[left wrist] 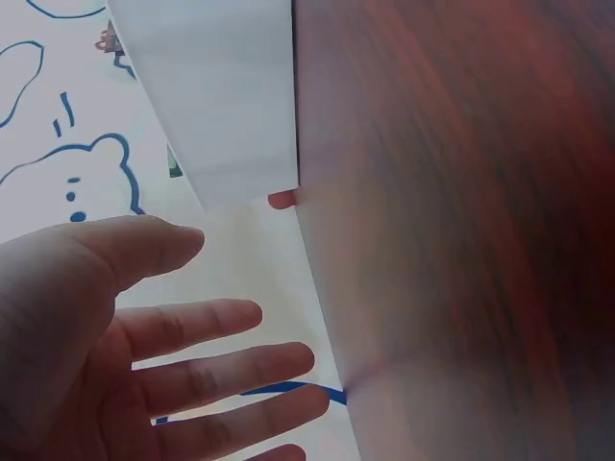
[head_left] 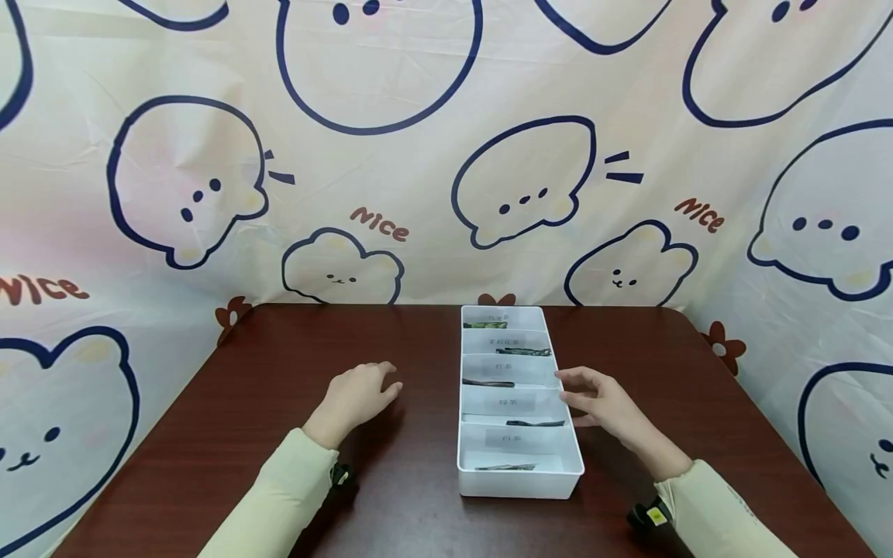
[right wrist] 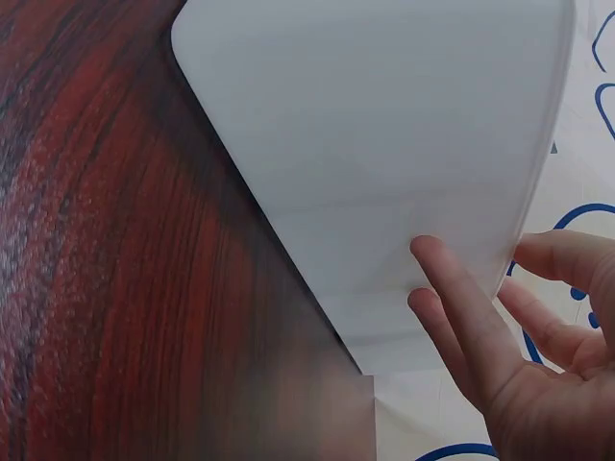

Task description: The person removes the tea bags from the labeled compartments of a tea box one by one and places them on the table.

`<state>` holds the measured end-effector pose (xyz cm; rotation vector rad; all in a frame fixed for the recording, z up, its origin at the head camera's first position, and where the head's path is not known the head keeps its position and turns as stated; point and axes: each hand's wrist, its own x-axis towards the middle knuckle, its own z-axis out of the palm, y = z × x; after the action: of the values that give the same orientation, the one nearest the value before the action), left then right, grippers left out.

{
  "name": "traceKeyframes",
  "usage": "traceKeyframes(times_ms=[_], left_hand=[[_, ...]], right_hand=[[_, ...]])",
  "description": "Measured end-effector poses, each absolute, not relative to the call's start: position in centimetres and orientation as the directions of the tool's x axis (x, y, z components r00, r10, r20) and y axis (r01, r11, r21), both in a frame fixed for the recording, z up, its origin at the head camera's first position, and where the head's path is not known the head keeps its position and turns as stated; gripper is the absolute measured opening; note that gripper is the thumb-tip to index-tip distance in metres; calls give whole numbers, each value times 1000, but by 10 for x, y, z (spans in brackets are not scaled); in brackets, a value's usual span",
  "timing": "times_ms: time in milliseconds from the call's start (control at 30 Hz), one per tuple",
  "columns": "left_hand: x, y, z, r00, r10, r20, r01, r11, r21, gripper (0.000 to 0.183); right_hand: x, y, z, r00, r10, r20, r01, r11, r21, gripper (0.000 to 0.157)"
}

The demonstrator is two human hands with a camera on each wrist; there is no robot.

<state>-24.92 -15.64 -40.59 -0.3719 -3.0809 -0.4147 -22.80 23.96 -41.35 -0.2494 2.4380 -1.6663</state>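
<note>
A long white box [head_left: 519, 485] stands on the table, split crosswise into several compartments with printed labels. Thin flat packets lie inside: a green one [head_left: 486, 325] at the far end, a dark patterned one [head_left: 523, 352], a dark one [head_left: 488, 383], another dark one [head_left: 536, 423] and a pale one [head_left: 505, 467] nearest me. My right hand [head_left: 603, 403] is at the box's right side, fingers loosely bent, fingertips at the rim and side wall. To the left of the box, my left hand [head_left: 357, 399] hovers over the table, apart from it, fingers spread and holding nothing.
The dark brown wooden table [head_left: 418, 519] extends on both sides of the box. Behind it hangs a pale curtain [head_left: 432, 178] with cartoon drawings, which also runs along both sides. Dark bands [head_left: 342, 475] sit on both wrists.
</note>
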Motion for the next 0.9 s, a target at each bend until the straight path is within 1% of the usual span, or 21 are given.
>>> traceKeyframes(times_ms=[167, 333, 500, 633, 767, 900], left_hand=[[-248, -153, -402, -966, 249, 64, 256, 907, 333, 38], [-238, -141, -388, -954, 270, 129, 298, 821, 486, 29], [-219, -122, -373, -928, 315, 196, 361, 645, 674, 18], [-205, -106, -370, -901, 374, 221, 391, 476, 788, 14], [-192, -95, -374, -869, 446, 213, 388, 349, 853, 15], [-182, -89, -380, -828, 523, 200, 392, 285, 875, 17]], right_hand=[[-228, 239, -413, -970, -236, -53, -34, 350, -936, 47], [-228, 239, -414, -970, -237, -52, -33, 342, -939, 47], [-227, 239, -413, -971, -235, -51, -33, 338, -941, 48], [-227, 239, -412, -970, -237, -48, -34, 332, -942, 49], [-227, 239, -412, -970, -240, -46, -37, 331, -943, 50], [-227, 239, -413, -970, -239, -45, -40, 337, -941, 49]])
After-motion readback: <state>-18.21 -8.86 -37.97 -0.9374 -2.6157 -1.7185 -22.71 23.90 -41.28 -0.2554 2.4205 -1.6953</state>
